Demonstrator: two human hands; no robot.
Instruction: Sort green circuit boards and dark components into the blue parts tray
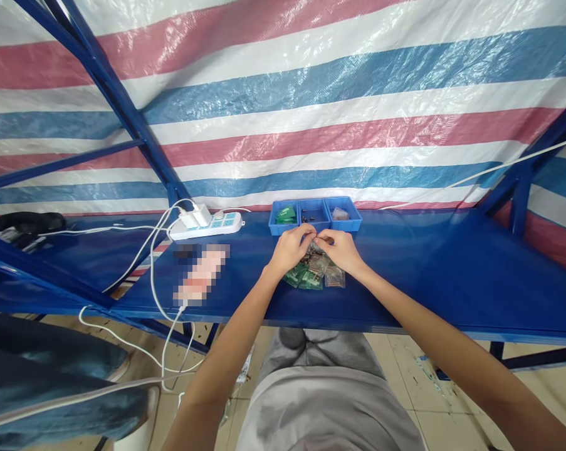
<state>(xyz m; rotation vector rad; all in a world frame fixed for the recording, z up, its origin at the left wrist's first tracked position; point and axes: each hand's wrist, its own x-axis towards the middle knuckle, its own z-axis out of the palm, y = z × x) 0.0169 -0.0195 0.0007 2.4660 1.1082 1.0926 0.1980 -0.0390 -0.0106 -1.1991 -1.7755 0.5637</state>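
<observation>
My left hand (292,248) and my right hand (341,249) meet over the blue table, thumbs and fingertips pinched close together. Between them is the top of a small clear plastic bag (314,248), with dark bits showing below the fingers; its contents are too small to name. Under and in front of the hands lies a pile of green circuit boards (311,280) and small clear bags (335,276) of parts. Just behind my hands stand three joined blue bins: the left bin (283,230) holds green pieces, the middle a few dark bits, the right a clear bag (340,213).
A white power strip (207,227) with plugged-in chargers sits at the back left. White cables (153,275) run from it over the table edge. A blurred-out pinkish object (202,275) lies nearby. Blue metal posts (118,100) frame the table (419,269). Another person's legs (52,376) are at lower left.
</observation>
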